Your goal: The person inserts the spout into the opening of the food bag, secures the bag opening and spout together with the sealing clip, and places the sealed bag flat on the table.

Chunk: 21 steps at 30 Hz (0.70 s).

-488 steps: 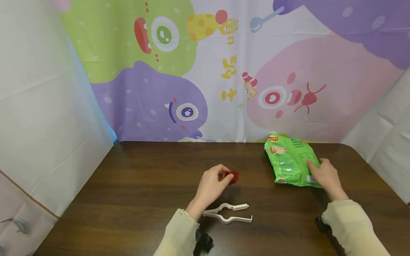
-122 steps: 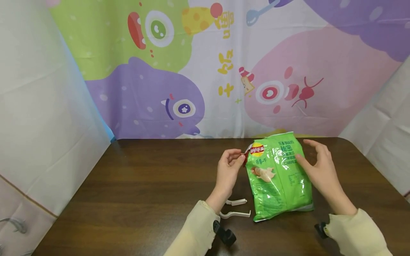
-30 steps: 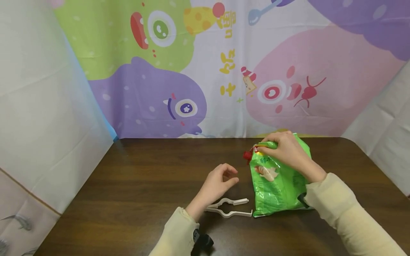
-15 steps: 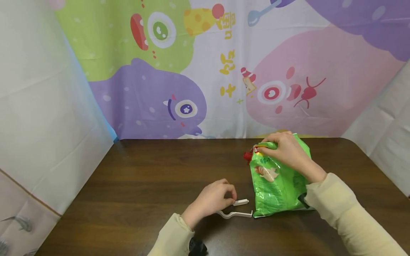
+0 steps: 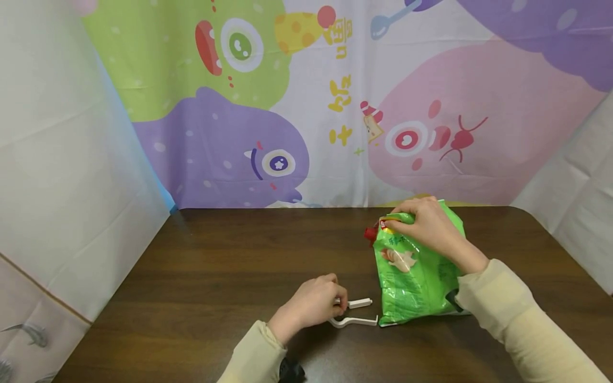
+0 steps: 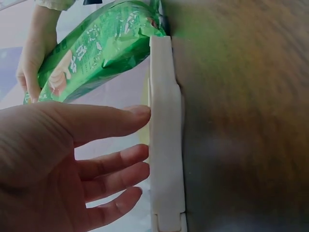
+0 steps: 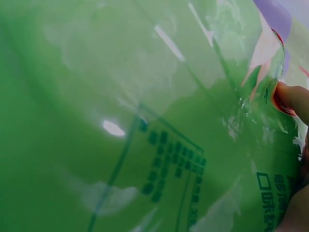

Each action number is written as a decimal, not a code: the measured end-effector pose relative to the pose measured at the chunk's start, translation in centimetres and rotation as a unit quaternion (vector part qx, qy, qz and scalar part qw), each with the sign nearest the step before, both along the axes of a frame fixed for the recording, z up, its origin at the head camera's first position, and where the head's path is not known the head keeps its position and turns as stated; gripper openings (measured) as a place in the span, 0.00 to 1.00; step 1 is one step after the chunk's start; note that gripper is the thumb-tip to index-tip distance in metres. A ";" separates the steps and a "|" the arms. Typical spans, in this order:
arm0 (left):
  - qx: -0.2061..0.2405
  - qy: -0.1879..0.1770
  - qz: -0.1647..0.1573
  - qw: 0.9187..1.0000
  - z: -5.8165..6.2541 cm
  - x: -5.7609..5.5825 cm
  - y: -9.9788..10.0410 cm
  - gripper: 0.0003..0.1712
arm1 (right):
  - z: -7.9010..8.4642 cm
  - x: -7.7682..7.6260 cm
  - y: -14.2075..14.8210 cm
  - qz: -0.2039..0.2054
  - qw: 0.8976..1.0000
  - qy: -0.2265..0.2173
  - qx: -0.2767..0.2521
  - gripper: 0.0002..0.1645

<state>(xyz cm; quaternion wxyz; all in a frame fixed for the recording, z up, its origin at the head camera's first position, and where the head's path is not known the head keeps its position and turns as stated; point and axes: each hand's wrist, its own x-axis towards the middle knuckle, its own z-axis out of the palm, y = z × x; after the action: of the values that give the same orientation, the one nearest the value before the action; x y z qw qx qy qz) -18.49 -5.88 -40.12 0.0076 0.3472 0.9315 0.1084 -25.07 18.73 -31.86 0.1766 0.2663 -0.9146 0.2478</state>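
Hands apart. Right hand (image 5: 433,226) pinches bag (image 5: 414,290) near its upper left corner, red piece (image 5: 370,234) there. Left hand (image 5: 313,300) at clip (image 6: 166,130) on table (image 5: 230,255), left of bag — whether gripping, can't tell.

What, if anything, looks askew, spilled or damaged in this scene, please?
No spill or damage shows. The backdrop looks odd: its cartoon print is turned sideways. The upper edge of the green bag is bunched where the right hand grips it, perhaps deliberately.

Brown wood-grain table (image 5: 215,276); on it, spread white clip (image 5: 359,321) and, just beside, green bag's (image 5: 416,287) lower end.
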 end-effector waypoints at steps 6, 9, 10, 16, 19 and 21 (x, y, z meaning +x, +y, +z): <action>-0.005 0.004 0.034 0.999 -0.5 -0.2 -0.5 0.06 | -0.1 0.0 0.0 0.000 1.000 0.005 0.001 0.09; -0.002 0.001 0.050 0.999 -0.7 -0.5 -0.8 0.09 | -0.1 -0.1 0.1 0.000 1.000 0.007 0.000 0.09; -0.001 0.000 0.053 0.999 -0.7 -0.6 -0.9 0.10 | -0.1 -0.1 0.1 0.001 1.000 0.008 -0.001 0.08; 0.024 -0.039 0.049 0.998 -0.5 -0.8 -1.4 0.13 | -0.2 -0.2 0.1 -0.001 1.000 0.015 0.003 0.08; 0.026 -0.072 0.032 0.997 -0.3 -0.7 -1.9 0.15 | -0.2 -0.3 0.1 -0.003 1.000 0.016 0.005 0.08; 0.019 -0.086 0.014 0.996 -0.2 -0.6 -2.2 0.13 | -0.2 -0.3 0.1 -0.003 1.000 0.017 0.007 0.08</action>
<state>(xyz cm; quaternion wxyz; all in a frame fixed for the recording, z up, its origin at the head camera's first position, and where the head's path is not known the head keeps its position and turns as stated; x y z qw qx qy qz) -19.09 -8.06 -40.35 0.0793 0.3234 0.9301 0.1553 -25.34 18.80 -32.05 0.1912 0.2693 -0.9138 0.2363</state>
